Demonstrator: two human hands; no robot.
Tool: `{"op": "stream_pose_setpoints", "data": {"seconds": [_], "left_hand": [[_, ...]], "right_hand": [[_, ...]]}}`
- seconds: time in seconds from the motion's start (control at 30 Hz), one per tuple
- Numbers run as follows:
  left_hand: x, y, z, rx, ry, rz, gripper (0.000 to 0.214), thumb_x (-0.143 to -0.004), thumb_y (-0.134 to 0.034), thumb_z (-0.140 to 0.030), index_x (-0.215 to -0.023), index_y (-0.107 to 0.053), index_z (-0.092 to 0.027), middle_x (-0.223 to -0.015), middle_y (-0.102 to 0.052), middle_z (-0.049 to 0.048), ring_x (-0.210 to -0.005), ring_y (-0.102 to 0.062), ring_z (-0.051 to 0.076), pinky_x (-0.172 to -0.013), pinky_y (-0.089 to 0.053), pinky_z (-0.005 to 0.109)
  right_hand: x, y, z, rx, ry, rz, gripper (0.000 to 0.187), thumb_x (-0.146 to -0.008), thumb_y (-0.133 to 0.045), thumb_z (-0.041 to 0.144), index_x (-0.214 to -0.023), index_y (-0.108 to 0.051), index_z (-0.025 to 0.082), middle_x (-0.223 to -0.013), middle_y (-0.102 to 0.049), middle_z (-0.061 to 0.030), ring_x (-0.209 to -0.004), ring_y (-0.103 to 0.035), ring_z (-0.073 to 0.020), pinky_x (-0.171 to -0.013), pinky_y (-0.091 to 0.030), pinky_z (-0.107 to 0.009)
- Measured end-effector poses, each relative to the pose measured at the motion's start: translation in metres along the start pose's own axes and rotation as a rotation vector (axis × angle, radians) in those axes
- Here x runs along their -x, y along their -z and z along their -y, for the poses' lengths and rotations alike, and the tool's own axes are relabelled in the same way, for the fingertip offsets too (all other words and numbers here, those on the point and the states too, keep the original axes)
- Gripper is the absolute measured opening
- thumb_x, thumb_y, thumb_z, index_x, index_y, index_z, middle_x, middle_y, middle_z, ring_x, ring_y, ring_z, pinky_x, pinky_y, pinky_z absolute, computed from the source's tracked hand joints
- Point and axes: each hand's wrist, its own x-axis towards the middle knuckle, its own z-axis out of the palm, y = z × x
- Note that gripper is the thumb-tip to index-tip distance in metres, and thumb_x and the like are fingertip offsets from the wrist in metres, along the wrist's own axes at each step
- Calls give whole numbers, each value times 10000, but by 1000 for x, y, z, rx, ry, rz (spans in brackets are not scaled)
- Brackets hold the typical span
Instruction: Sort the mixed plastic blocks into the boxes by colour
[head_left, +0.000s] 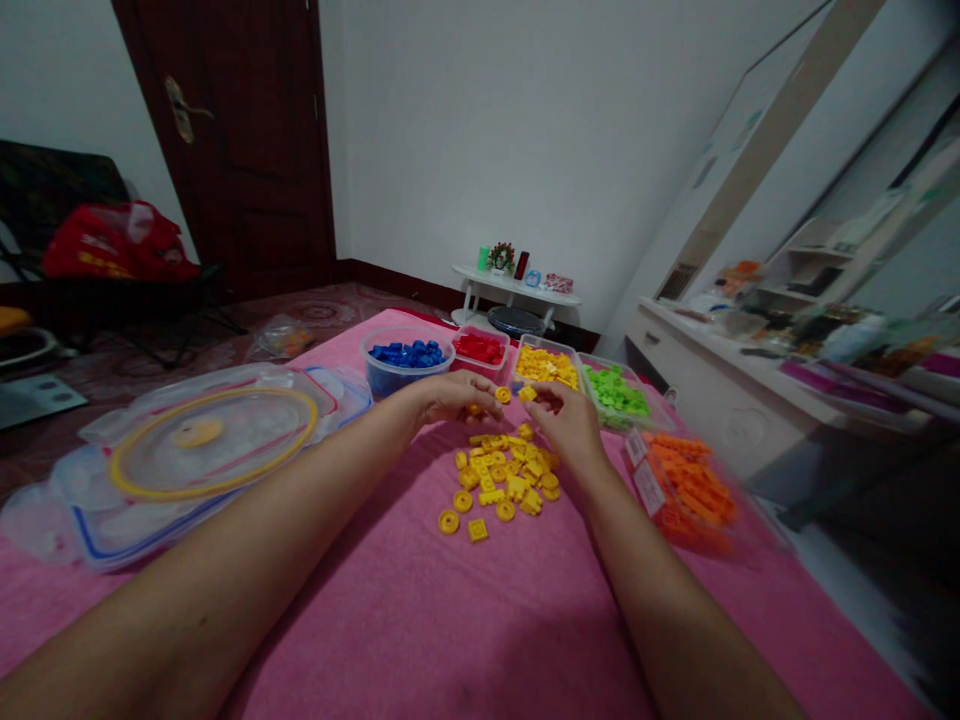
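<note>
Yellow building bricks [499, 470] lie in a loose pile on the pink cloth [450, 620], some square and some round like wheels. Above the pile's far edge, my left hand [457, 396] is closed, with a round yellow piece [502, 396] at its fingertips. My right hand [562, 412] pinches a small yellow brick [527, 394] between thumb and fingers. The two pieces are close together but apart. Just beyond my hands stands a clear tub of yellow bricks [547, 366].
Around the far side are tubs of blue bricks [407, 355], red bricks [480, 349] and green bricks [616, 390]. A container of orange bricks [690, 480] sits at the right. Stacked clear lids [210, 445] cover the left side. A white dresser [697, 390] stands beyond the right edge.
</note>
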Motion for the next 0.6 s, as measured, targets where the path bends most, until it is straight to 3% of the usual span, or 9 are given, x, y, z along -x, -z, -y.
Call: {"op": "stream_pose_setpoints", "data": {"seconds": [0.1,0.23,0.4,0.6], "left_hand": [[-6,-4,8,381,39,101,321,-656,-650,-82,-973,-637,-132,-816,-690,58,-692,-627,103,-525,-428,143],[-12,-8,15,640,94,115,223,-734,-631,-116,-955,-624,-87,-819,-685,80,-765,-656,134,-609,-509,173],[-18,-15,21,659,176,-49,86,-777,-618,-103,-858,-607,-76,-702,-658,65,-620,-639,107,-426,-425,110],[-50,-26,1,473,205,-114,72,-845,-527,-93,-796,-577,-75,-620,-621,46,-490,-566,66,-441,-444,125]], "right_hand": [[0,2,16,-148,34,-71,308,-707,-602,248,-977,-686,126,-758,-666,-47,-626,-579,-139,-607,-471,-258],[2,1,28,-282,31,42,394,-692,-582,208,-1072,-650,129,-796,-656,-41,-637,-593,-126,-608,-488,-244],[-6,16,21,-396,-84,-138,353,-690,-572,252,-1005,-651,115,-742,-645,-39,-588,-577,-126,-577,-496,-259],[-16,38,-6,-568,-273,-319,289,-639,-602,246,-893,-651,115,-677,-636,-15,-505,-559,-109,-513,-479,-244]]}}
